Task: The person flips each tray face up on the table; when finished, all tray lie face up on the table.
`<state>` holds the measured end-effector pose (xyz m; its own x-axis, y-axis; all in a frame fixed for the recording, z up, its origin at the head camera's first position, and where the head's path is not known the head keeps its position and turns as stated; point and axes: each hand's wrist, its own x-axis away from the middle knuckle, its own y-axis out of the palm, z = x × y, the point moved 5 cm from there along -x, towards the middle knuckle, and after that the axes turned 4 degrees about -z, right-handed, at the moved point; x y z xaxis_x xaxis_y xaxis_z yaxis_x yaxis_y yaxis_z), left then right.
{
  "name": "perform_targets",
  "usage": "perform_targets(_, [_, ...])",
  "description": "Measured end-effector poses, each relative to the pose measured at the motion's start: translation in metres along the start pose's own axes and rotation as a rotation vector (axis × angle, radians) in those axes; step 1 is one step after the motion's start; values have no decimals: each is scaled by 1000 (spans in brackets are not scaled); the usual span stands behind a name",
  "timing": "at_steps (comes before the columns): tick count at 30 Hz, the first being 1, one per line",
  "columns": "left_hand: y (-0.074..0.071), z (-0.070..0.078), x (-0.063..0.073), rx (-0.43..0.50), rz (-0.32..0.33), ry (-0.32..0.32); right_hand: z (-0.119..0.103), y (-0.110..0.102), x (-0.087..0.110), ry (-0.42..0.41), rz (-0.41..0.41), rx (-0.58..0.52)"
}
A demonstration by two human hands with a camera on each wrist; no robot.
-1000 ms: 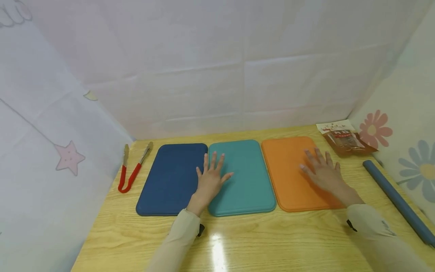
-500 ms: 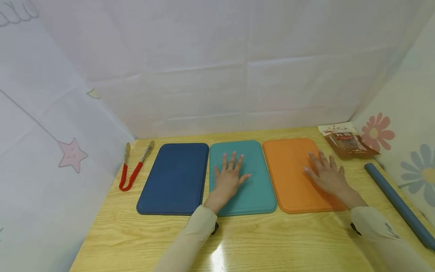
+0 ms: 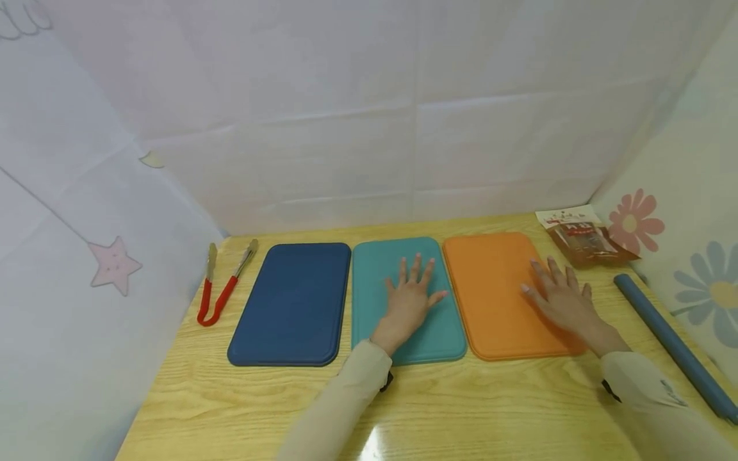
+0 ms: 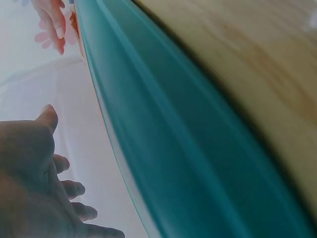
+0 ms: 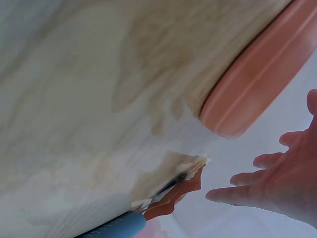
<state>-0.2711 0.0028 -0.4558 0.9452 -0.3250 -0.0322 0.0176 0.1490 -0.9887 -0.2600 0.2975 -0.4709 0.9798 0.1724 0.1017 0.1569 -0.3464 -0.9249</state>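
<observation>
Three flat rounded mats lie side by side on the table: a dark blue mat (image 3: 291, 304), a teal mat (image 3: 375, 269) and an orange mat (image 3: 484, 282). My left hand (image 3: 406, 304), fingers spread, is over the teal mat; the left wrist view shows a gap between palm and mat. With its fingers also spread, my right hand (image 3: 565, 304) is above the right side of the orange mat. In the right wrist view, that hand (image 5: 282, 181) appears apart from the orange mat's edge (image 5: 257, 74). Neither hand holds anything.
Tongs (image 3: 221, 288) with red handles lie at the left of the wooden table (image 3: 461, 410). At the back right is a brown and white food packet (image 3: 585, 237). A blue-grey rod (image 3: 671, 342) lies along the right edge. Pale cloth walls (image 3: 323, 128) surround the table.
My left hand has moved right, from the gap between the blue and teal mats to over the teal mat. My right hand has shifted slightly right. The mats have stayed put.
</observation>
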Motion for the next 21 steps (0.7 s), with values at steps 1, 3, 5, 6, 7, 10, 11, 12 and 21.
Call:
perform_targets(1, [0,3,-1,2,-7,4,2,0,0,3,3,0])
perform_targets(3, [1,9,-3,-5,-13,12,5,0,1,9,8,2])
perform_targets(5, [2,15,-5,-9,-17,15,8,0,0,16,13,2])
perform_targets(6, [3,18,-6,-15,-25,17,10,0,0,20,15,0])
perform_targets(7, [4,22,-8,-18,-30,18,12,0,1,23,16,-1])
perform_targets(10, [8,31,-12,-27,-43,21,15,0,1,32,17,-7])
perform_targets(11, [10,34,-14,-31,-41,23,16,0,1,35,17,-8])
perform_targets(12, [11,38,-15,-23,-46,27,17,0,1,38,15,-12])
perform_targets(21, [20,64,-19,-37,-93,41,23,3,2,24,1,-54])
